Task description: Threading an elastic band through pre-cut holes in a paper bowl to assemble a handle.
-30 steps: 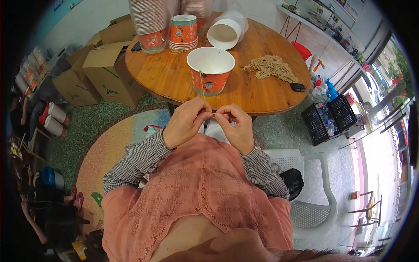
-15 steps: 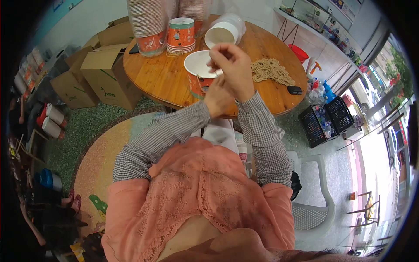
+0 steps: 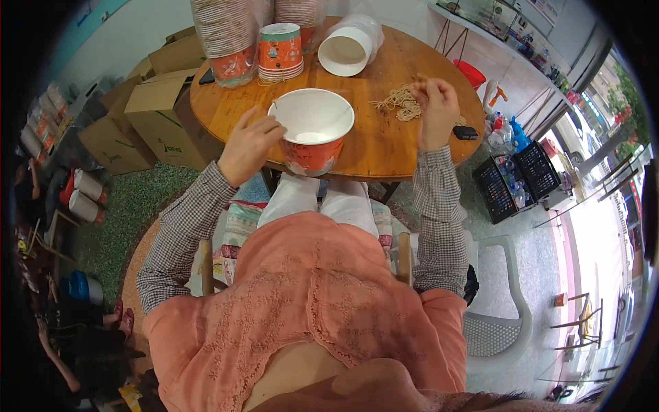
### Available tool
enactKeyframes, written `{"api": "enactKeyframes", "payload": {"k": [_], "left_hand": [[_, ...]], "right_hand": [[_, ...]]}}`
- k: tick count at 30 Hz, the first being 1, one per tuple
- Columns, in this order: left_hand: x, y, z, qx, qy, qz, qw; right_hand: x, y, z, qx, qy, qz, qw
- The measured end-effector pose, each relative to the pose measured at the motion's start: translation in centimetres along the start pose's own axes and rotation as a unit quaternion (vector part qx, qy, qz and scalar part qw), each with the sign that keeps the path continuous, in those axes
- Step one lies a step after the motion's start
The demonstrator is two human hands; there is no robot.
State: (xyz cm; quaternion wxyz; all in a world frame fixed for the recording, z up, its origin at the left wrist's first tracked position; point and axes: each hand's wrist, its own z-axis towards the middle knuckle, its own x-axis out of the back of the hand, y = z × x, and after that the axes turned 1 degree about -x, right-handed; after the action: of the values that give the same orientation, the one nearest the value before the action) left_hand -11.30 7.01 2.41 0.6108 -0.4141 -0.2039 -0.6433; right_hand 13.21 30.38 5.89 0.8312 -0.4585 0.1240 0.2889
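A white paper bucket [image 3: 314, 156] with an orange printed outside stands tilted toward me at the table's near edge, its open mouth up. My left hand [image 3: 252, 145] is at its left rim, fingers curled against the side. A small bit of cord [image 3: 274, 105] shows at the rim beside that hand. To the right, my right hand [image 3: 437, 115] is raised over a loose heap of tan cord [image 3: 399, 104], fingers bent together in a pinch. The hand hides part of the heap, and the strand between its fingers is hard to make out.
On the round wooden table [image 3: 233, 110] stand tall bagged stacks of paper buckets [image 3: 230, 41], a shorter stack [image 3: 280, 49] and a bagged white bucket on its side [image 3: 345, 53]. A small black object [image 3: 465, 132] lies right. Cardboard boxes [image 3: 165, 113] are at left, black crates [image 3: 500, 189] right.
My hands were close together over the bucket and have parted: the left to the bucket's left rim, the right to the cord. The bucket has come nearer me. The cord heap looks smaller and partly covered.
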Motion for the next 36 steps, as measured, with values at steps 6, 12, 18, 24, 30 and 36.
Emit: {"api": "enactKeyframes", "payload": {"k": [6, 12, 18, 24, 30, 36], "left_hand": [[0.6, 5.6, 2.8, 0.071, 0.071, -0.147, 0.984], [-4.0, 7.6, 7.4, 0.172, -0.012, -0.162, 0.972], [-3.3, 6.7, 5.8, 0.175, 0.009, -0.249, 0.952], [-2.5, 4.9, 3.7, 0.216, 0.036, -0.356, 0.909], [-1.9, 4.9, 3.0, 0.241, 0.043, -0.422, 0.873], [-1.0, 5.2, 2.9, 0.254, 0.017, -0.418, 0.872]], "right_hand": [[1.9, 5.5, -7.5, -0.047, 0.023, -0.053, 0.997], [-0.7, 7.5, -12.7, -0.143, -0.015, 0.012, 0.989], [-2.6, 6.8, -14.0, -0.175, 0.003, 0.071, 0.982], [-4.6, 6.8, -14.7, -0.114, -0.039, 0.019, 0.993], [-5.1, 6.9, -14.8, -0.108, -0.056, 0.004, 0.993], [-5.4, 6.7, -14.8, -0.092, -0.062, 0.004, 0.994]]}}
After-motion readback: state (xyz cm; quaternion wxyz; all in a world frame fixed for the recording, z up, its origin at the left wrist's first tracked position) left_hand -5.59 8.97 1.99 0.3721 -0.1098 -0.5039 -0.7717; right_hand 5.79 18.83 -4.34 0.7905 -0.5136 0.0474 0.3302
